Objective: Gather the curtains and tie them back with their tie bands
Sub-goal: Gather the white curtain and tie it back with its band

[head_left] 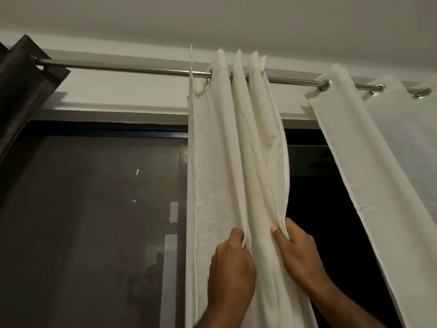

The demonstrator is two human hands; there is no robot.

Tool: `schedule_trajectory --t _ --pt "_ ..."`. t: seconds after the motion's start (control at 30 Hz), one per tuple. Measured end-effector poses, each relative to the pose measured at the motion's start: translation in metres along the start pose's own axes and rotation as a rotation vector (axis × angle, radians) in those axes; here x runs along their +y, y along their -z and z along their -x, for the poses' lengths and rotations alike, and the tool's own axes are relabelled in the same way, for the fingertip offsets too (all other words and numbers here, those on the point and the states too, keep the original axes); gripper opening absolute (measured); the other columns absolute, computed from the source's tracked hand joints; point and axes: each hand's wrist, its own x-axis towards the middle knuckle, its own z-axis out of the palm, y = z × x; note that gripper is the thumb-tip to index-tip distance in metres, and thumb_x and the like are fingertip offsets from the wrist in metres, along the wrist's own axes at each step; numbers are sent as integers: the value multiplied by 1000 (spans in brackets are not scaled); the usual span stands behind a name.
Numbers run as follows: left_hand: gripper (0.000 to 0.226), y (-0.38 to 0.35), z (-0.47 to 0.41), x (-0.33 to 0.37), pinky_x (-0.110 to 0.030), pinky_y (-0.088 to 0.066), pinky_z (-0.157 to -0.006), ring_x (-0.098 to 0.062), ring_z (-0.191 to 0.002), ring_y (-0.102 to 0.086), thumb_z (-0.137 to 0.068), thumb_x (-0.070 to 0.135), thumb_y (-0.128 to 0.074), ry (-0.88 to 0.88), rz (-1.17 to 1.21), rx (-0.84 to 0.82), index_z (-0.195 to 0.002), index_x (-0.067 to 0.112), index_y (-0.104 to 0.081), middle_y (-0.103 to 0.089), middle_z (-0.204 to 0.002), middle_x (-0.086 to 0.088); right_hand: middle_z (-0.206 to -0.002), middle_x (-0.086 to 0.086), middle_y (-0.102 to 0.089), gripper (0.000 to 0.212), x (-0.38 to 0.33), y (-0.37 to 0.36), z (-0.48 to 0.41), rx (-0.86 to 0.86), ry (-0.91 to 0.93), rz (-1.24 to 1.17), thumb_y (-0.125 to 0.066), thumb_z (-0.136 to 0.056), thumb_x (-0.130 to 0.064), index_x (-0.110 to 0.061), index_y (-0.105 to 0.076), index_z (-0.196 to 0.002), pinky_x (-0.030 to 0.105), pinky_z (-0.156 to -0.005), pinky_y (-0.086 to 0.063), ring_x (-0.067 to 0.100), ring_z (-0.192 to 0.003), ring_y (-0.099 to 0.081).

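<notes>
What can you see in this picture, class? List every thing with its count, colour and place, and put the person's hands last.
gathered curtain: one, cream, centre, bunched in folds on the rod
spread curtain: one, cream, right, hanging flatter on the same rod
dark curtain: one, dark brown, top left corner
rod: one, silver metal, running across the top
eyelets: three plainly shown, silver, along the spread curtain's top edge
window: one, dark glass, behind the curtains
left hand: one, lower centre, pinches a fold of the gathered curtain
right hand: one, lower centre-right, grips the gathered curtain's right-hand folds
</notes>
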Motion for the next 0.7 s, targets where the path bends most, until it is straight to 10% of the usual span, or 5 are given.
schedule_trajectory --t 0.27,0.5,0.6,0.7 --pt "18 67 6 -27 -28 -51 -76 -19 -98 -64 -98 19 -44 10 -108 66 -108 27 -56 -66 -105 5 -100 -5 -71 23 -41 -82 17 -115 6 -58 -46 -105 -25 -14 -66 -109 18 -80 -54 11 -93 -68" --pt "16 156 7 -93 -38 -47 -64 -36 -87 -63 -94 24 -52 96 -158 193 -79 18 -49 -67 -85 -9 -95 0 -67 23 -118 -186 55 -239 75 -33 -41 -107 -30 -17 -56 -96 17 -64 -43 18 -86 -62" --pt "18 160 8 -103 -36 -45 -64 -32 -83 -63 -88 20 -61 7 -236 193 -73 21 -51 -65 -81 -3 -95 -1 -69 24 -116 -183 58 -201 24 -123 -43 -105 -32 -18 -59 -95 35 -81 -55 15 -89 -66" --pt "7 142 10 -99 -36 -47 -78 -20 -101 -56 -79 25 -74 -166 -336 210 -81 30 -69 -60 -111 4 -99 -7 -71 22 -110 -161 56 -178 -42 -251 -50 -101 -44 -27 -63 -102 28 -80 -56 6 -92 -67"
